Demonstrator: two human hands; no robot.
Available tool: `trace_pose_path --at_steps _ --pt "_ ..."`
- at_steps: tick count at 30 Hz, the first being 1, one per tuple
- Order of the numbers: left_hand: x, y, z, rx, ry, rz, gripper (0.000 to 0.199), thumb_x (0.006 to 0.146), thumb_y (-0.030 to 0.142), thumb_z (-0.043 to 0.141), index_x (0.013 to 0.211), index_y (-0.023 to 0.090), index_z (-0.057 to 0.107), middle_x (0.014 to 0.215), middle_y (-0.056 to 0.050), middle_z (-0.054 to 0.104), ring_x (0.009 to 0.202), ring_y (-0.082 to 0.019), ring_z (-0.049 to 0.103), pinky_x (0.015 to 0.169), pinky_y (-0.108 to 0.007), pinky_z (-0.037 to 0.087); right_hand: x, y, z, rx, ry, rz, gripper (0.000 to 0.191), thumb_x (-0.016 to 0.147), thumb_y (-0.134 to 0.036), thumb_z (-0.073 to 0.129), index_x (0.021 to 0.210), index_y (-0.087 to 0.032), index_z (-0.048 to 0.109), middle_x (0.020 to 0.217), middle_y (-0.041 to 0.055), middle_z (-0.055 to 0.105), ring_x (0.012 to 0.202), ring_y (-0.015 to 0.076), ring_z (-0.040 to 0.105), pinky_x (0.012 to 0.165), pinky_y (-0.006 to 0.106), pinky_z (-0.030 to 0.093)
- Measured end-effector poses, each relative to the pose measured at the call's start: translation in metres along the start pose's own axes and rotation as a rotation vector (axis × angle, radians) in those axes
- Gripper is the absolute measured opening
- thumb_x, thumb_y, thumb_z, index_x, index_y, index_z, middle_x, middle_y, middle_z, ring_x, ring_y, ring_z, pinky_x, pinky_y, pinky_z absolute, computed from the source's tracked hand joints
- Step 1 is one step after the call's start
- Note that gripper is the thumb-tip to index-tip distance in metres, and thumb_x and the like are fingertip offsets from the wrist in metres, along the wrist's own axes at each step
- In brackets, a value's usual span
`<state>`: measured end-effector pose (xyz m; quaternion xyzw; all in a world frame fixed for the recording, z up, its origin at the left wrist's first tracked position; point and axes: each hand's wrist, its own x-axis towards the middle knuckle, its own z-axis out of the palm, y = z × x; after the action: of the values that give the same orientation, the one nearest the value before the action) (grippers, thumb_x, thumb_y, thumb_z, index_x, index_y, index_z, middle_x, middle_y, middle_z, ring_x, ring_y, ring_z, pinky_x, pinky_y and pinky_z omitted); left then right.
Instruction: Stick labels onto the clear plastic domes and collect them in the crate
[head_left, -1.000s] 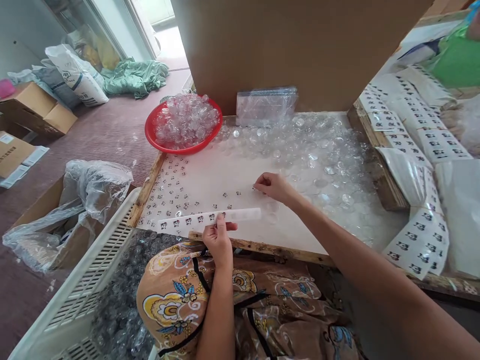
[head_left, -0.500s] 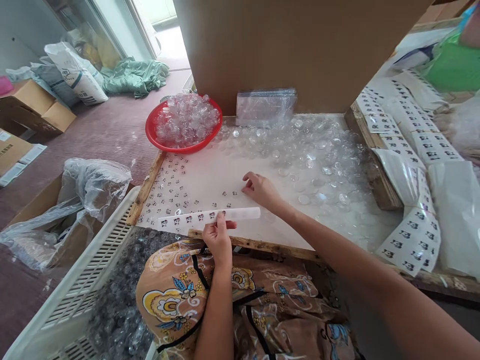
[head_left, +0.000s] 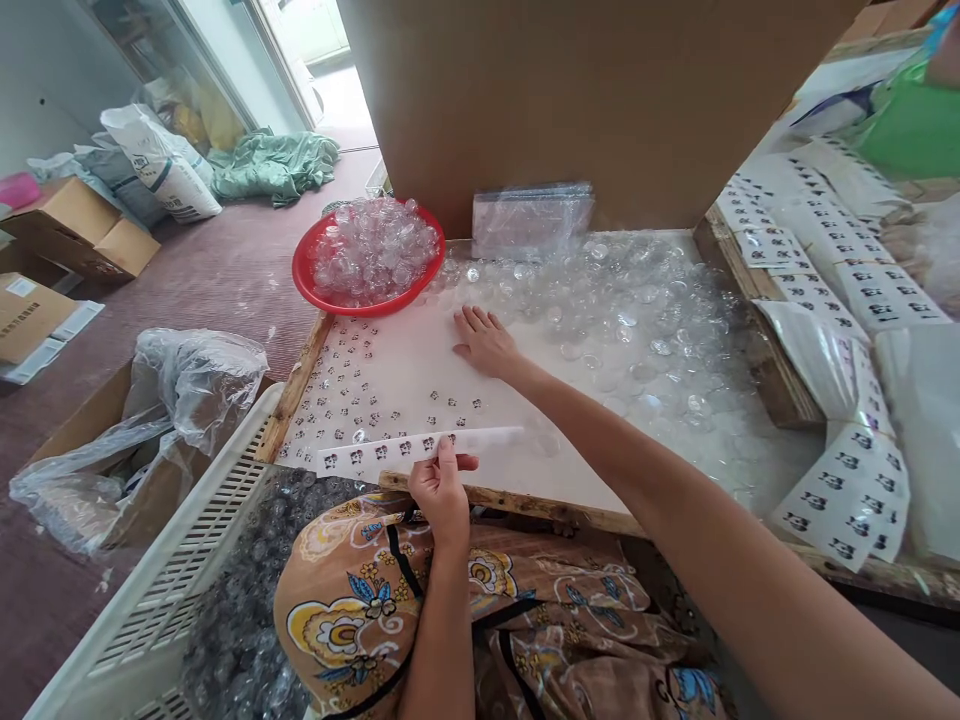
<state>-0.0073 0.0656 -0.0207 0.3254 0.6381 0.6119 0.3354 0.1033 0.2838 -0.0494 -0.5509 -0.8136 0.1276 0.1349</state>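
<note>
My left hand (head_left: 441, 487) pinches a white strip of panda stickers (head_left: 382, 452) near the front edge of the white work board (head_left: 420, 360). Small dark panda prints show along the strip's left part. My right hand (head_left: 486, 340) lies palm down on the board, fingers stretched out, holding nothing that I can see. Several clear round pieces bearing panda stickers (head_left: 352, 375) are spread on the board's left side. Many plain clear round pieces (head_left: 637, 330) cover its right side. A red basin (head_left: 304, 280) heaped with clear pieces (head_left: 375, 245) stands at the far left corner.
Wooden strips (head_left: 510, 500) edge the board. A tall cardboard panel (head_left: 600, 100) rises behind it, with clear plastic bags (head_left: 532, 220) against it. Banded sticker sheets (head_left: 847, 480) lie to the right. A white crate (head_left: 172, 540) of clear pieces and a plastic-lined box (head_left: 97, 440) stand left.
My right hand has moved forward and left over the board, and its curled fingers have spread flat. My left hand still pinches the strip in nearly the same place.
</note>
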Motion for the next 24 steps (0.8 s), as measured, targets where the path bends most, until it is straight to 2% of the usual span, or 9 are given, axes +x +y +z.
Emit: trace_pose_path --at_steps 5,8,11,14,18,21,24 --pt "-0.001 0.003 0.001 0.003 0.004 0.014 0.031 0.085 0.043 0.064 0.074 0.015 0.069 0.052 -0.002 0.068 0.049 -0.018 0.066 0.066 -0.031 0.052 0.024 -0.007 0.007 -0.012 -0.038 -0.064 0.066 0.099 -0.04 0.043 0.153 -0.004 0.03 0.162 0.0194 0.022 0.151 0.0332 0.019 0.122 0.048 0.014" --pt "-0.001 0.002 0.0 0.006 0.002 0.015 0.032 0.086 0.044 0.063 0.072 0.015 0.069 0.051 -0.002 0.068 0.05 -0.017 0.066 0.068 -0.031 0.052 0.021 -0.01 0.012 -0.009 -0.037 -0.077 0.064 0.1 -0.041 0.039 0.152 -0.004 0.033 0.162 0.0191 0.025 0.15 0.0329 0.021 0.122 0.049 0.016" --pt "-0.001 0.0 -0.001 0.027 -0.006 0.02 0.036 0.086 0.044 0.062 0.064 0.016 0.067 0.051 -0.003 0.068 0.052 -0.017 0.065 0.071 -0.031 0.051 -0.001 -0.006 0.017 0.006 -0.024 -0.135 0.062 0.099 -0.042 0.039 0.152 -0.01 0.035 0.161 0.0171 0.027 0.149 0.0321 0.024 0.121 0.051 0.019" --pt "-0.001 -0.003 -0.002 0.039 0.0 0.024 0.038 0.086 0.044 0.061 0.061 0.017 0.067 0.05 -0.004 0.068 0.054 -0.017 0.065 0.071 -0.031 0.051 -0.039 0.002 0.016 0.026 -0.043 -0.174 0.062 0.098 -0.043 0.041 0.152 -0.014 0.036 0.161 0.0146 0.029 0.149 0.0322 0.025 0.121 0.053 0.022" --pt "0.0 -0.003 -0.002 0.04 -0.008 0.032 0.036 0.086 0.045 0.061 0.065 0.016 0.069 0.051 -0.003 0.068 0.054 -0.017 0.066 0.071 -0.031 0.051 -0.083 0.014 0.007 0.093 -0.066 -0.173 0.057 0.096 -0.032 0.042 0.151 -0.014 0.04 0.159 0.0125 0.034 0.148 0.0309 0.029 0.121 0.051 0.025" --pt "0.0 -0.001 -0.002 0.031 -0.016 0.038 0.035 0.085 0.045 0.063 0.066 0.016 0.068 0.05 -0.003 0.068 0.052 -0.017 0.066 0.069 -0.031 0.052 -0.097 0.02 -0.006 0.238 -0.043 -0.195 0.057 0.094 -0.022 0.04 0.151 -0.02 0.04 0.156 0.0086 0.042 0.146 0.0271 0.033 0.119 0.049 0.032" --pt "0.0 0.002 -0.001 0.009 -0.005 0.038 0.034 0.084 0.045 0.064 0.066 0.016 0.067 0.048 -0.002 0.066 0.049 -0.017 0.065 0.067 -0.03 0.052 -0.1 0.023 -0.02 0.421 0.05 -0.138 0.055 0.094 -0.019 0.037 0.148 -0.024 0.043 0.149 0.0078 0.051 0.138 0.0255 0.046 0.112 0.048 0.042"
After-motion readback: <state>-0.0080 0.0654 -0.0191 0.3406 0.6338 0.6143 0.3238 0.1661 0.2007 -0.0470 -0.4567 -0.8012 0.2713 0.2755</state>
